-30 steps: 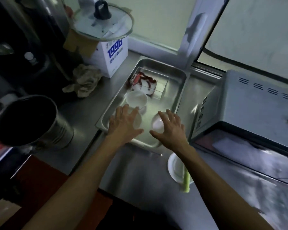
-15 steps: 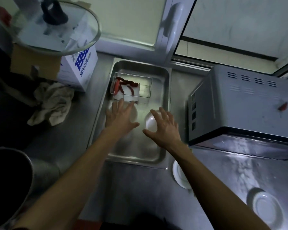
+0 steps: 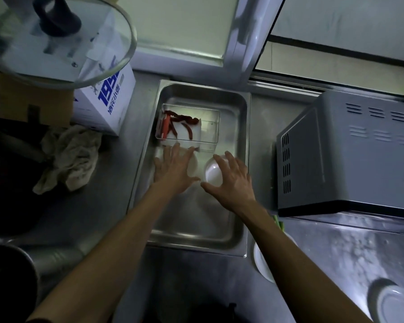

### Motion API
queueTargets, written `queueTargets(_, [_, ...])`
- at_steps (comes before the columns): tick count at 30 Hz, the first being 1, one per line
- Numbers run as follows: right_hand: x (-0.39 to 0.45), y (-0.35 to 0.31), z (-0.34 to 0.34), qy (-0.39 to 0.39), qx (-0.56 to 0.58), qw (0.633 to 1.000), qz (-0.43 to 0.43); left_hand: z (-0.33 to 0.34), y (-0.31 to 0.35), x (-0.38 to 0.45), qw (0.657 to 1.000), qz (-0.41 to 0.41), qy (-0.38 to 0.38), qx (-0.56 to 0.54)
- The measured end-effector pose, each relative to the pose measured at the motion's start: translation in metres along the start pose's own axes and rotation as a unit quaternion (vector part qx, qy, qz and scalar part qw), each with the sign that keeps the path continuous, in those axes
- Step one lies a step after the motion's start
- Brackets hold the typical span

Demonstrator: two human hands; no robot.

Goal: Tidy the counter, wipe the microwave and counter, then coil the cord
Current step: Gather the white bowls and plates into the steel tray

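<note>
A steel tray (image 3: 196, 220) lies on the steel counter (image 3: 91, 217) left of the grey microwave (image 3: 348, 159). In the tray stand a clear container (image 3: 208, 131) with red chillies and two white bowls. My left hand (image 3: 173, 169) lies flat, fingers spread, on the left bowl (image 3: 193, 164), just short of the container. My right hand (image 3: 233, 183) arches over the right bowl (image 3: 212, 176), with the thumb on its near rim and the fingers on its far side. A crumpled cloth (image 3: 68, 157) lies on the counter to the left. No cord is in view.
A white box with blue print (image 3: 107, 99) and a glass lid (image 3: 56, 43) stand at the back left. A metal pot (image 3: 9, 276) is near left. Under my right forearm lies a white plate (image 3: 264, 259) with a green stalk (image 3: 279, 223); another plate (image 3: 394, 301) is near right.
Both hands have slid forward along the tray with the bowls, toward the clear container. The view has shifted to look more straight down.
</note>
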State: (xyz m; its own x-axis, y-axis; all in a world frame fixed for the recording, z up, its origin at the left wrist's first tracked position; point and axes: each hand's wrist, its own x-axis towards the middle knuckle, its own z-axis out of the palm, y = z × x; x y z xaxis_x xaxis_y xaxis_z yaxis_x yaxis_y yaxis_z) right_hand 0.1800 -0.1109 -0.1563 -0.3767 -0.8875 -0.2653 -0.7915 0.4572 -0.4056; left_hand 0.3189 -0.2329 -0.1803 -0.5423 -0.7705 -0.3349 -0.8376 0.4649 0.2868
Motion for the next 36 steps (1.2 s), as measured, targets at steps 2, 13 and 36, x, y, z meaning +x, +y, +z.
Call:
queueTargets(2, [0.004, 0.002, 0.002, 0.002, 0.006, 1.000, 0.000, 0.004, -0.002, 0.003, 1.000, 0.001, -0.009, -0.007])
queueTargets(13, [0.014, 0.009, 0.014, -0.008, 0.020, 1.000, -0.006, 0.031, -0.016, 0.008, 0.998, 0.028, -0.010, 0.049])
queueTargets(36, [0.035, -0.064, 0.047, -0.014, -0.058, 0.991, -0.123, 0.004, -0.071, -0.066, 0.995, -0.054, 0.077, 0.040])
